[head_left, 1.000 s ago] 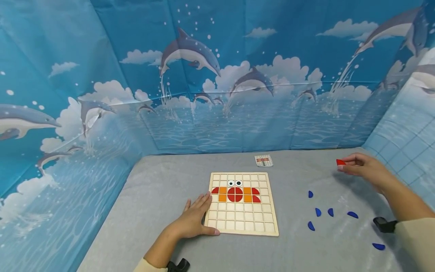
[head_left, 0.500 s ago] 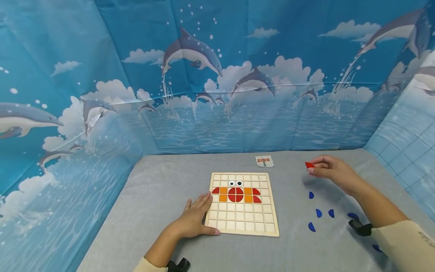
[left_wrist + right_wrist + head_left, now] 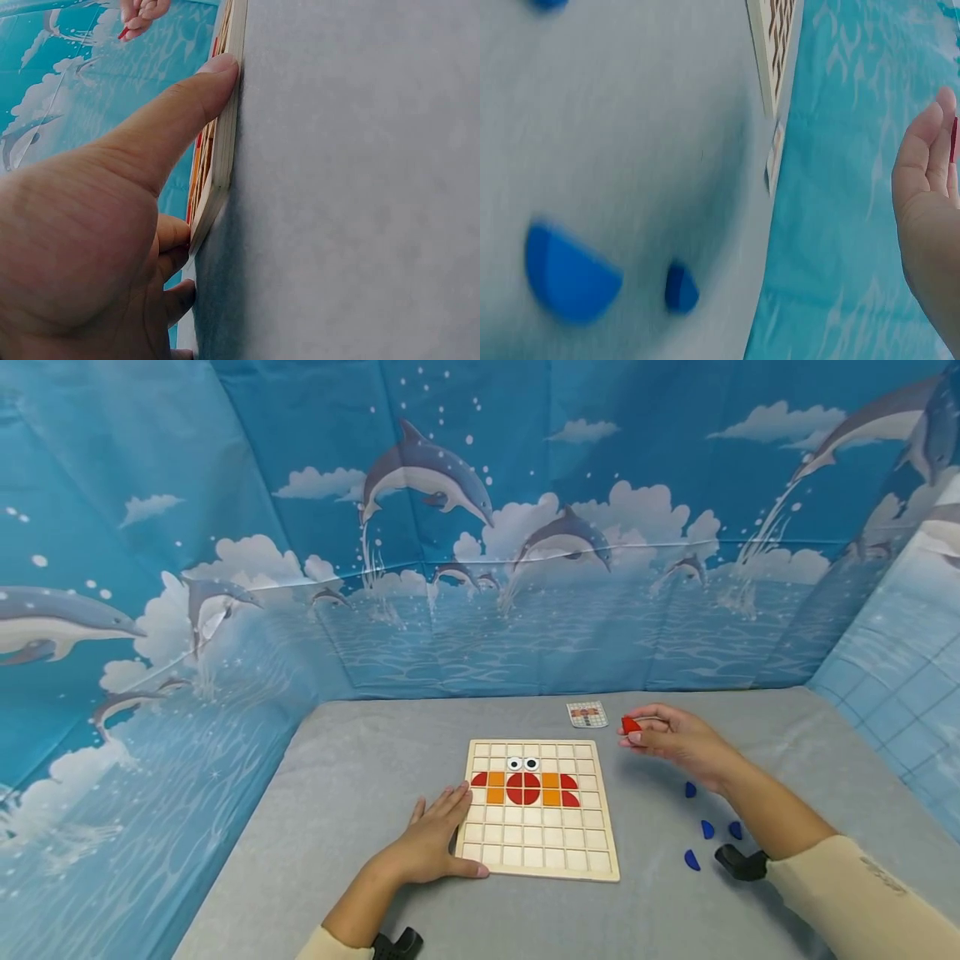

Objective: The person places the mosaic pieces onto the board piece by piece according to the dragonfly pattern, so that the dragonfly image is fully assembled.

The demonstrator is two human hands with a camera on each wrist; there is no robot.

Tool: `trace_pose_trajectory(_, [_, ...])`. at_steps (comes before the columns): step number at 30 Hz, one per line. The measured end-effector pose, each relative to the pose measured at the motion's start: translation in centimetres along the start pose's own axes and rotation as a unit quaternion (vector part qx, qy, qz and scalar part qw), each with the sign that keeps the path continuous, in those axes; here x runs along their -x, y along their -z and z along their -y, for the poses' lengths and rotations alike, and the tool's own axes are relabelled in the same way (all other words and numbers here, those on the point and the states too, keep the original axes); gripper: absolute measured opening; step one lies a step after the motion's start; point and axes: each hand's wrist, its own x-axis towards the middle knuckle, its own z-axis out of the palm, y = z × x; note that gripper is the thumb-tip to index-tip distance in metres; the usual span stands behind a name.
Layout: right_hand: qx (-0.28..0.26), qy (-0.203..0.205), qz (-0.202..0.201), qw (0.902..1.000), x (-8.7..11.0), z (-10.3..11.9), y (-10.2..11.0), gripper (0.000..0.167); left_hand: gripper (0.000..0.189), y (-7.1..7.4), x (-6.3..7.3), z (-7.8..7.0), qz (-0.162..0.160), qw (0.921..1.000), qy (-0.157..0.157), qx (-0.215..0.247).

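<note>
A wooden grid board lies on the grey cloth. Set in it are a red circle of quarter pieces, orange squares on both sides, red quarter pieces at the outer ends and two eye pieces above. My left hand rests against its near-left corner, fingers extended along the left edge and thumb on the front edge. Right of the picture card, my right hand pinches a red quarter-circle piece between thumb and fingers, raised over the cloth.
Several blue half-round pieces lie loose on the cloth right of the board, below the right forearm. A blue dolphin-print curtain closes off the back and sides of the table. Both wrists carry black camera mounts.
My right hand has travelled left with the red quarter-circle piece, from the far right to near the picture card. My left hand has stayed at the board's corner.
</note>
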Motion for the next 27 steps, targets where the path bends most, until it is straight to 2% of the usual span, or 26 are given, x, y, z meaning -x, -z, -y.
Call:
trace_pose_trajectory(8, [0.016,-0.001,0.038,0.9991,-1.4,0.2,-3.4,0.051,0.119,0.0,0.0,0.0,-0.004,1.0,-0.002,0.001])
trace_pose_trajectory(17, [0.026,-0.025,0.084,0.9958,-2.9,1.1,-7.6,0.042,0.119,0.0,0.0,0.1,-0.007,1.0,-0.006,-0.004])
trace_pose_trajectory(23, [0.089,-0.002,0.101,0.9908,-3.6,1.6,-10.4,0.033,0.119,0.1,0.0,0.1,-0.004,1.0,-0.004,-0.006])
trace_pose_trajectory(27, [0.099,0.017,0.111,0.9888,-4.2,1.9,-12.2,0.032,0.119,0.2,0.0,0.0,0.002,1.0,-0.003,-0.003])
